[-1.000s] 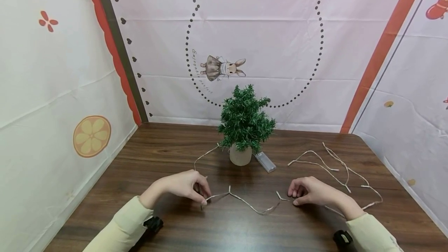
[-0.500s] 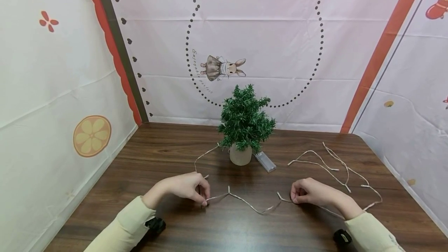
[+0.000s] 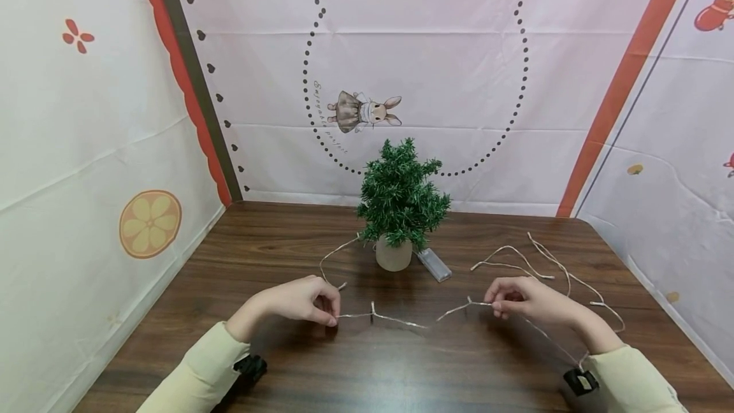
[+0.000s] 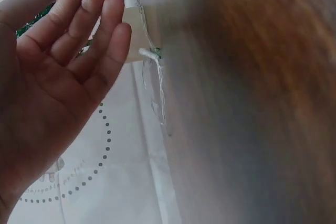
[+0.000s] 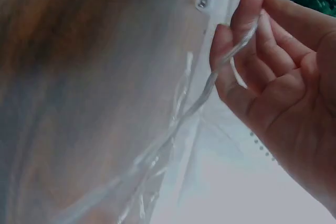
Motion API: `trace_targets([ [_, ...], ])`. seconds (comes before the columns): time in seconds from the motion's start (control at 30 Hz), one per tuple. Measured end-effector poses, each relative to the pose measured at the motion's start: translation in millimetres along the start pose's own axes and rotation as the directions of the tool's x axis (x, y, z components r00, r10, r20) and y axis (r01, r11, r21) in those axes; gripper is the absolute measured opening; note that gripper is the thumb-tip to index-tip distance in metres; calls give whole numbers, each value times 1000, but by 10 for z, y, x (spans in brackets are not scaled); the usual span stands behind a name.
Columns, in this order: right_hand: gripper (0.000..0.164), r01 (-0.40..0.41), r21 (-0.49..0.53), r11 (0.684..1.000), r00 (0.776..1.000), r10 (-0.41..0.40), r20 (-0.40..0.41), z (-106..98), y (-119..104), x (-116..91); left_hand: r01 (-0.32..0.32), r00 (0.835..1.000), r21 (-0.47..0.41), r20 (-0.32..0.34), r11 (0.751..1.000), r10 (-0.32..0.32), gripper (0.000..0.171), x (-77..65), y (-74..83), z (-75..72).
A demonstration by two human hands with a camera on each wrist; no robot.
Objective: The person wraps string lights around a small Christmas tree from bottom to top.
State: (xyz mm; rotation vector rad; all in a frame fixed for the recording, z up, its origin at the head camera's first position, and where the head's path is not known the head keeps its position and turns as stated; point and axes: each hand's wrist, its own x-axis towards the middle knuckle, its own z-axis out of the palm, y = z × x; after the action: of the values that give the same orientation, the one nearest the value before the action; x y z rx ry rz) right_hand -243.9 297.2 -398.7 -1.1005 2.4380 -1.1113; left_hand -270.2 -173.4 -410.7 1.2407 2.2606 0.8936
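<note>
A string light [image 3: 398, 320] with a thin pale wire runs across the front of the table between the hands; its middle fades from sight in the glare. My left hand [image 3: 304, 301] pinches the wire between thumb and fingertips, and a small white bulb [image 4: 149, 53] shows beyond it in the left wrist view. Another stretch is pinched by my right hand [image 3: 530, 301], close to a bulb [image 3: 469, 301]. From there the wire [image 5: 197, 103] trails down past the palm in the right wrist view. A small green artificial tree [image 3: 401, 193] stands behind, upright in its pale pot [image 3: 394, 257].
A clear battery box [image 3: 434, 264] lies right of the pot. More loops of the wire [image 3: 579, 280] spread over the right side of the wooden table [image 3: 264, 228]. One length [image 3: 327, 259] curves from the tree toward my left hand. Printed cloth [image 3: 447, 81] encloses the back and sides.
My right hand has gone up and to the right, raising its stretch of wire. The left hand has risen slightly, and the wire between the hands hangs less low.
</note>
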Motion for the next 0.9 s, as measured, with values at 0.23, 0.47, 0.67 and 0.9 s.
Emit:
trace_targets([
  [0.23, 15, -30, -17, 999, 997, 28, -76, -163, -58, -102, -37, 999, 33, -37, 999, 39, 8, 0, 69, -64],
  [0.47, 14, 0, 12, 1000, 993, 1, -119, -273, -110, -155, -50, 993, 25, -109, 998, 53, 4, -23, 153, -162],
  [0.67, 15, -3, -5, 1000, 986, 2, -165, -324, -159, -204, -54, 988, -7, -145, 999, 52, 6, -39, 173, -204],
  [0.9, 15, -27, -17, 999, 966, 22, -256, -426, -196, -303, -51, 979, 9, -195, 999, 52, 6, -25, 179, -261],
])
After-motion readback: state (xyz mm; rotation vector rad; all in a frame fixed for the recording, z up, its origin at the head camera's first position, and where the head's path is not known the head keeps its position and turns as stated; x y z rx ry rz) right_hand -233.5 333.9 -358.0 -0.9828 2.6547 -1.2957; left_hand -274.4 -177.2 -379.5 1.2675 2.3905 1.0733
